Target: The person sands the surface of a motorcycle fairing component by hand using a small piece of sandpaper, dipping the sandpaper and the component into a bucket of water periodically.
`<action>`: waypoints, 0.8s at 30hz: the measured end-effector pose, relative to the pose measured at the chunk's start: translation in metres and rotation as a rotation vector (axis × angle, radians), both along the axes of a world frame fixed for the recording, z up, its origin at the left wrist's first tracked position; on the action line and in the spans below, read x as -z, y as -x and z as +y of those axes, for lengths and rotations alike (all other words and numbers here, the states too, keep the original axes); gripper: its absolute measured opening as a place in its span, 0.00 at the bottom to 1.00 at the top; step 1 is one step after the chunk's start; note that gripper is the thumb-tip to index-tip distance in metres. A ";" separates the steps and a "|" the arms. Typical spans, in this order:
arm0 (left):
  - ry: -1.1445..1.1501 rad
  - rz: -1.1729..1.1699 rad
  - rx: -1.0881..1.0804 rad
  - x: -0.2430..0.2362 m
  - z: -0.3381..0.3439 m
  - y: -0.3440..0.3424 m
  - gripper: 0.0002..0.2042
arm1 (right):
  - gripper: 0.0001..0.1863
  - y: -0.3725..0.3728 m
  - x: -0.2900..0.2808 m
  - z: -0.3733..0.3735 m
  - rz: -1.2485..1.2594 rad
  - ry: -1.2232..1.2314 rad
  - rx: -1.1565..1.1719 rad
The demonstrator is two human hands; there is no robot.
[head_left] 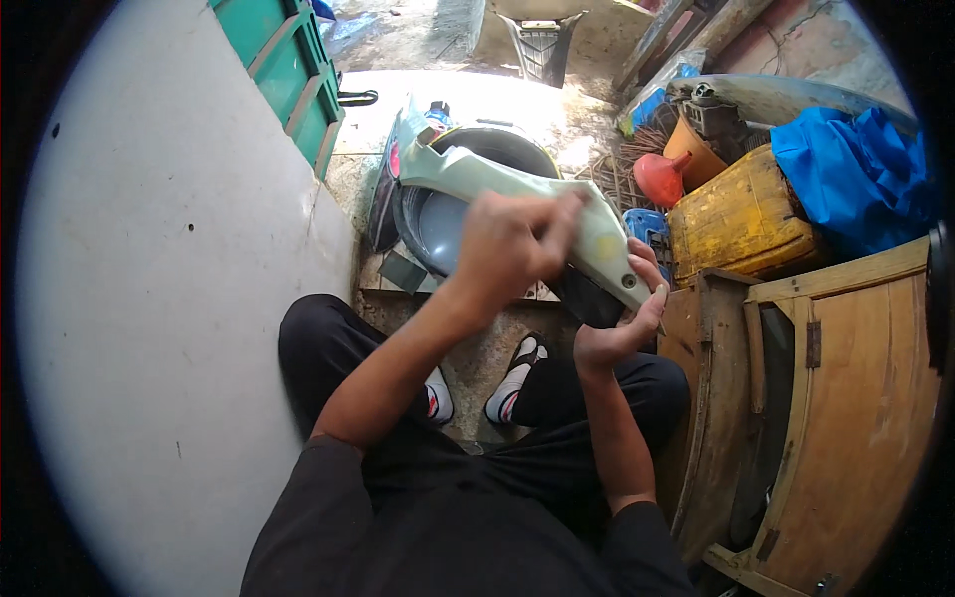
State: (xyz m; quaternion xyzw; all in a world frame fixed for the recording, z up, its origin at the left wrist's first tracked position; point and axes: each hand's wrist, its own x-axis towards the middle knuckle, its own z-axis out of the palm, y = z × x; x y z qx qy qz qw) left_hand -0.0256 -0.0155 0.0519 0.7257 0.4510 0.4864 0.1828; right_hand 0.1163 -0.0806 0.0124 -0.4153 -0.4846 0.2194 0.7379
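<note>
A long pale green plastic panel (517,182), shaped like a motorcycle body panel, lies slanted in front of me above a dark basin (428,224). My right hand (627,313) grips its near right end, fingers wrapped around the edge by a round hole. Curled and slightly smeared by motion, my left hand (512,244) presses its fingertips on the panel's upper face. Whatever may be under those fingers is hidden. A yellowish patch shows on the panel between my hands. Below it a black part (589,297) is visible; I cannot tell whether it belongs to the panel.
A dark square sheet (403,271) lies beside the basin. A white wall (179,279) closes in the left side. To the right are a wooden cabinet (846,398), a yellow jerrycan (741,219), a red funnel (664,179) and a blue tarp (856,169).
</note>
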 end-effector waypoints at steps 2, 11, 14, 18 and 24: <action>-0.125 0.100 -0.259 0.008 0.018 0.005 0.16 | 0.24 -0.001 0.000 0.000 -0.027 0.008 0.010; -0.063 0.076 -0.116 0.007 0.010 0.003 0.15 | 0.25 0.003 -0.004 -0.002 -0.041 0.012 0.032; -0.026 0.092 -0.035 0.005 0.005 0.007 0.14 | 0.25 0.001 0.002 -0.005 -0.069 -0.001 0.030; -0.045 -0.140 0.201 -0.005 -0.010 -0.005 0.11 | 0.25 -0.002 0.003 -0.001 0.046 -0.013 -0.011; -0.034 0.076 0.019 0.003 -0.002 0.006 0.10 | 0.24 0.001 0.003 -0.004 -0.019 0.011 0.001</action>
